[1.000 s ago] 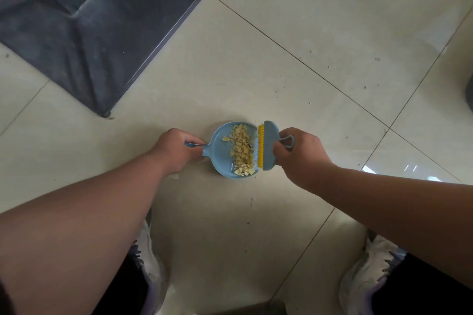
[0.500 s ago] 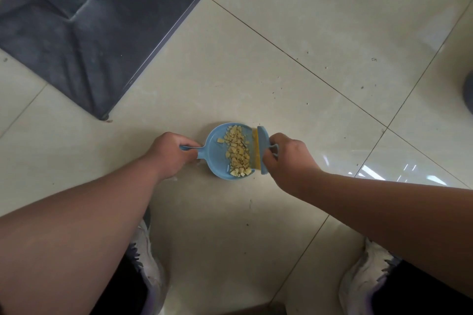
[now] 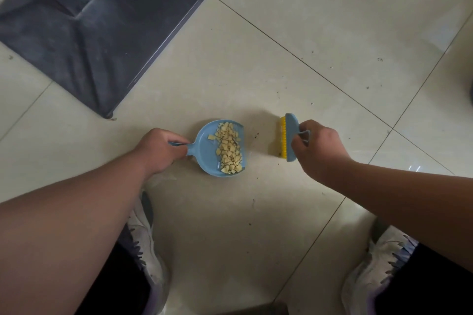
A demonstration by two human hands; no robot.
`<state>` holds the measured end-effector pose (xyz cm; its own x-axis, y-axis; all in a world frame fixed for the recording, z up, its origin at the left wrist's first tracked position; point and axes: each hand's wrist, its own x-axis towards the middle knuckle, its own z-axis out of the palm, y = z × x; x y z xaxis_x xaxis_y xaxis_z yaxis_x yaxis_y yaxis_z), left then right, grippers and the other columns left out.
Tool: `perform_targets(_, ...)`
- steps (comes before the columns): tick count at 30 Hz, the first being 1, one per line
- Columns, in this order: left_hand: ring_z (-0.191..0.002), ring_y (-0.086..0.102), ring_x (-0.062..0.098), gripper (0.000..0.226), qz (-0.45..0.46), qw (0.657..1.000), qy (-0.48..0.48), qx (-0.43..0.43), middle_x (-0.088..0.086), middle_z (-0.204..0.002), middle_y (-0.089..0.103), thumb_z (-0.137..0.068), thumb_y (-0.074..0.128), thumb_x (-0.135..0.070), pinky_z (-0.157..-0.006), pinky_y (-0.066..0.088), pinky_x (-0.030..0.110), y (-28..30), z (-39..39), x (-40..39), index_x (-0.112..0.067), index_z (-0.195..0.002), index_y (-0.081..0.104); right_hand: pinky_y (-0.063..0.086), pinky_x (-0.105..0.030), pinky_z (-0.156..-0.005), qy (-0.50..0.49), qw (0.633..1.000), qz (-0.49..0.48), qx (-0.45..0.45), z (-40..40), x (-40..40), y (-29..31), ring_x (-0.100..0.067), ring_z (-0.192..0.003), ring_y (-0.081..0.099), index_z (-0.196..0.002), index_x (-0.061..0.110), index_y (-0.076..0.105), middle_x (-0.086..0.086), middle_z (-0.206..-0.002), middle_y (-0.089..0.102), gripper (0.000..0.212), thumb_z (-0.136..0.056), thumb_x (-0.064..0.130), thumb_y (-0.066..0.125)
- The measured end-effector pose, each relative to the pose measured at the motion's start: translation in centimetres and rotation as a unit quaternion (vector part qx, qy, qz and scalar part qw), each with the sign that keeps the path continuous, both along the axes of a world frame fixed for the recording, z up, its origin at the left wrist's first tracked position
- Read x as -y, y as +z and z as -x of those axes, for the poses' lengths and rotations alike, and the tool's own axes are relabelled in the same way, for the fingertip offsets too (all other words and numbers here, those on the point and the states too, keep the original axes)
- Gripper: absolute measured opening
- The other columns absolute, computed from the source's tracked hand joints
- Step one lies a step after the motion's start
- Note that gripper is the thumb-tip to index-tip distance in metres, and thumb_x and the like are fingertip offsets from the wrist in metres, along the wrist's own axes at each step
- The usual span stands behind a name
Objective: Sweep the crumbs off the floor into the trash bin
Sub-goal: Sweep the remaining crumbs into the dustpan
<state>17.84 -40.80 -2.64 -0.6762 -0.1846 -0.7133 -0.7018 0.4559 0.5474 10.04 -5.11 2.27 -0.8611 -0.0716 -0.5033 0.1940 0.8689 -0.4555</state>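
floor (image 3: 320, 20): pale tiles, no trash bin in my view | dustpan (image 3: 204, 153): flat on tile, my left hand (image 3: 160, 152) closed on its handle | brush (image 3: 288, 137): gripped in my right hand (image 3: 317, 151), apart from pan | crumbs (image 3: 229, 151): heaped at the open lip; I judge tilting forward on lifting spills them.

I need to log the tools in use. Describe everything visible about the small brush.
The brush is a small hand brush with a light blue back that looks like plastic, and a row of short yellow bristles facing the dustpan. A thin loop handle sticks out from its back, and the right hand holds it there in a closed grip. It stands roughly on edge at the tiled floor, apart from the dustpan's open lip with bare tile between them. Whether the bristles touch the floor is unclear.
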Motion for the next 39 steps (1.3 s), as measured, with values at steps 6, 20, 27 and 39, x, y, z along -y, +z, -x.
perform_targets(6,-0.044,0.057,-0.004,0.023,0.023,0.999,-0.03,-0.002,-0.021,-0.059,0.071,-0.09,0.08,-0.021,-0.047,0.044,0.018,-0.2,0.1,0.4,-0.043,-0.081,0.08,0.032,-0.02,-0.039,0.038,0.999,0.01,0.008,-1.6,1.5,-0.6,-0.005,-0.052,0.055,-0.098,0.018,0.061,0.008,-0.071,0.059,0.011,-0.097,0.024,0.051)
perform_targets(20,-0.054,0.06,-0.006,0.022,-0.056,0.998,0.032,-0.01,-0.01,-0.077,0.081,-0.095,0.078,-0.029,-0.061,0.047,0.023,-0.8,-0.1,-1.8,-0.047,-0.084,0.085,0.045,-0.025,-0.043,0.041,0.996,0.081,0.002,1.1,2.8,1.1,-0.014,-0.057,0.059,-0.103,0.023,0.068,0.001,-0.084,0.067,0.015,-0.095,0.025,0.056)
perform_targets(27,-0.057,0.046,0.015,0.027,-0.118,0.988,0.093,-0.026,-0.005,-0.077,0.077,-0.065,0.078,-0.055,-0.059,0.043,0.028,1.4,2.6,-4.2,-0.044,-0.088,0.086,0.064,-0.044,-0.065,-0.024,0.995,0.095,-0.021,6.2,-2.6,4.4,-0.026,-0.077,0.077,-0.093,0.031,0.072,0.001,-0.083,0.077,0.014,-0.087,0.03,0.06)
perform_targets(39,-0.051,0.041,0.015,0.015,-0.118,0.986,0.055,-0.107,-0.009,-0.072,0.076,-0.097,0.072,-0.021,-0.054,0.037,0.024,8.2,12.9,-11.1,-0.027,-0.101,0.084,0.057,-0.02,-0.05,-0.067,0.981,0.155,-0.098,10.9,-7.5,10.9,-0.003,-0.066,0.076,-0.09,0.033,0.078,0.017,-0.077,0.078,0.014,-0.09,0.027,0.066)
